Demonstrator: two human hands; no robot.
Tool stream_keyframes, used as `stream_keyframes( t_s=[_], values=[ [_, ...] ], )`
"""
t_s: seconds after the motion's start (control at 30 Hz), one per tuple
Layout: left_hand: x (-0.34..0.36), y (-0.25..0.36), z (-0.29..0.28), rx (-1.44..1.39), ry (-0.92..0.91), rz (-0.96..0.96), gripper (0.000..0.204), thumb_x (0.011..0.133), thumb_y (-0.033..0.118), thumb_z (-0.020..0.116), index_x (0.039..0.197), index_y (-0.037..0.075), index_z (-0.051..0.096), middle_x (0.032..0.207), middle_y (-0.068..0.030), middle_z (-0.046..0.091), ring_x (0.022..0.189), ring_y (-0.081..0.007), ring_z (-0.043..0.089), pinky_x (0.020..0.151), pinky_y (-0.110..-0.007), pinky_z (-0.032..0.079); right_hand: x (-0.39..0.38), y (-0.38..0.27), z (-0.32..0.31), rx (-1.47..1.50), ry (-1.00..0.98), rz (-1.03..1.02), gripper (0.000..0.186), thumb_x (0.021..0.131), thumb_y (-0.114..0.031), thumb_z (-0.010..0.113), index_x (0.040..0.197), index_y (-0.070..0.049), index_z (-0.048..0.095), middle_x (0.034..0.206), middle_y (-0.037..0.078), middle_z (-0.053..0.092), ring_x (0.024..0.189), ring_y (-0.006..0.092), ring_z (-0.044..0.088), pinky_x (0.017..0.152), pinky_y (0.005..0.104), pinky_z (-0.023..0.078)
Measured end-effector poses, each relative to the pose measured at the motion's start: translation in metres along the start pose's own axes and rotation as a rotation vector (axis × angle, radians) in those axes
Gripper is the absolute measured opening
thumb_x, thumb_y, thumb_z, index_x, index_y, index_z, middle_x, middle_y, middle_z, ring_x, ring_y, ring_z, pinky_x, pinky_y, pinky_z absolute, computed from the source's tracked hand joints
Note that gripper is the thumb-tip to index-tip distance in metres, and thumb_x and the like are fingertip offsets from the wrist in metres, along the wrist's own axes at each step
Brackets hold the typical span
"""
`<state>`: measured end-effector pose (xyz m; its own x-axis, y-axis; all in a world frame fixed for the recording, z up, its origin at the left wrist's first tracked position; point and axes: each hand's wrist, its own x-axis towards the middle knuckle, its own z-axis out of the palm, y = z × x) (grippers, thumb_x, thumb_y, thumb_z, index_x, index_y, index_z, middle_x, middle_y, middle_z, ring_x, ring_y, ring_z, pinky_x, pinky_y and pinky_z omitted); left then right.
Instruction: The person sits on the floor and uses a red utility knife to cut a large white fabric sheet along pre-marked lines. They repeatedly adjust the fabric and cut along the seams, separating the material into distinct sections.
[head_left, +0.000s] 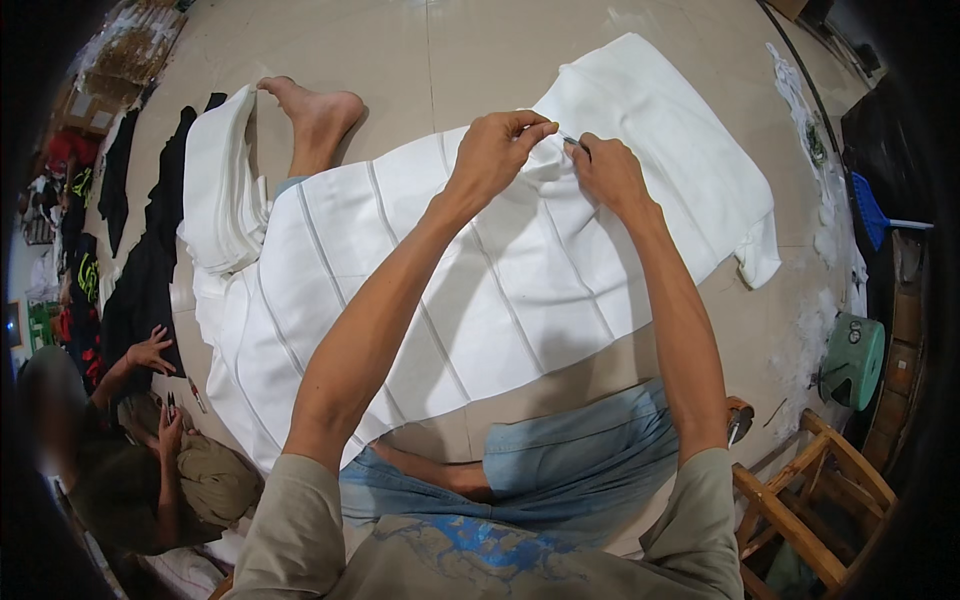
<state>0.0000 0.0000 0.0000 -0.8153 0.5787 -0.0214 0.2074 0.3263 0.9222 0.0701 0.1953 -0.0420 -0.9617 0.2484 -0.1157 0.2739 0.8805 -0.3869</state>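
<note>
A long white knit cloth (400,290), crossed by several thin grey lines, lies over my outstretched leg and the floor in front of me. My left hand (498,155) is closed in a pinch on a raised bit of this cloth. Close beside it, my right hand (608,172) is wrapped round a small tool with a metal tip, which looks like thread snips (572,141). The tip points toward the left fingertips. My right fingers hide most of the tool. At the far right the cloth ends in a wide, loosely bunched part (660,120).
A folded white fabric stack (215,180) stands left of my bare foot (320,110). Black cloth (155,240) lies farther left. At the lower left a co-worker's hand (170,425) holds a small dark tool. A wooden stool (800,480) and a green plastic stool (853,362) stand at right.
</note>
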Motion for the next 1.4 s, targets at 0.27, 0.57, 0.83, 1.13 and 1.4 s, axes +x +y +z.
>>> stream_keyframes(
  t_s=[0.27, 0.57, 0.83, 1.13, 1.4],
  values=[
    [0.0, 0.009, -0.025, -0.107, 0.106, 0.075, 0.034, 0.101, 0.029, 0.065, 0.112, 0.0, 0.076, 0.089, -0.0027, 0.072, 0.08, -0.0096, 0.057, 0.077, -0.027, 0.048, -0.013, 0.011, -0.001, 0.248, 0.199, 0.043, 0.035, 0.101, -0.031, 0.061, 0.093, 0.003, 0.067, 0.078, 0.022, 0.069, 0.07, 0.0388, 0.066, 0.068, 0.0475, 0.051],
    [-0.124, -0.015, -0.117, 0.032, 0.077, -0.121, 0.033, 0.101, 0.03, 0.066, 0.107, -0.001, 0.074, 0.09, -0.0014, 0.071, 0.078, -0.0107, 0.06, 0.072, -0.03, 0.049, -0.143, -0.007, -0.018, 0.683, 0.042, 0.234, 0.037, 0.098, -0.03, 0.07, 0.086, 0.004, 0.062, 0.063, -0.001, 0.042, 0.063, 0.0086, 0.035, 0.056, 0.03, 0.034],
    [-0.223, -0.049, -0.034, 0.541, -0.301, 0.138, 0.059, 0.087, 0.045, 0.076, 0.134, 0.013, 0.06, 0.115, -0.0105, 0.064, 0.088, -0.0333, 0.068, 0.075, -0.044, 0.056, -0.231, -0.041, 0.014, 0.677, -0.16, 0.197, 0.033, 0.096, -0.027, 0.072, 0.093, 0.005, 0.066, 0.064, 0.001, 0.047, 0.063, 0.0101, 0.039, 0.057, 0.03, 0.036],
    [-0.227, -0.067, 0.013, 0.462, -0.08, 0.071, 0.035, 0.087, 0.033, 0.078, 0.115, 0.013, 0.073, 0.093, -0.0066, 0.059, 0.078, -0.0268, 0.065, 0.066, -0.039, 0.052, -0.265, -0.048, 0.032, 0.875, -0.124, 0.387, 0.032, 0.096, -0.027, 0.072, 0.085, 0.002, 0.065, 0.064, -0.005, 0.043, 0.062, 0.0064, 0.036, 0.054, 0.0271, 0.031],
    [-0.215, -0.078, -0.005, -0.078, -0.154, -0.189, 0.014, 0.089, 0.019, 0.079, 0.09, 0.006, 0.075, 0.082, 0.0012, 0.066, 0.075, -0.0092, 0.057, 0.072, -0.027, 0.046, -0.265, -0.048, 0.055, 0.814, -0.165, 0.301, 0.035, 0.096, -0.03, 0.071, 0.09, 0.005, 0.068, 0.065, 0.001, 0.054, 0.063, 0.0093, 0.044, 0.057, 0.0296, 0.038]
  ],
)
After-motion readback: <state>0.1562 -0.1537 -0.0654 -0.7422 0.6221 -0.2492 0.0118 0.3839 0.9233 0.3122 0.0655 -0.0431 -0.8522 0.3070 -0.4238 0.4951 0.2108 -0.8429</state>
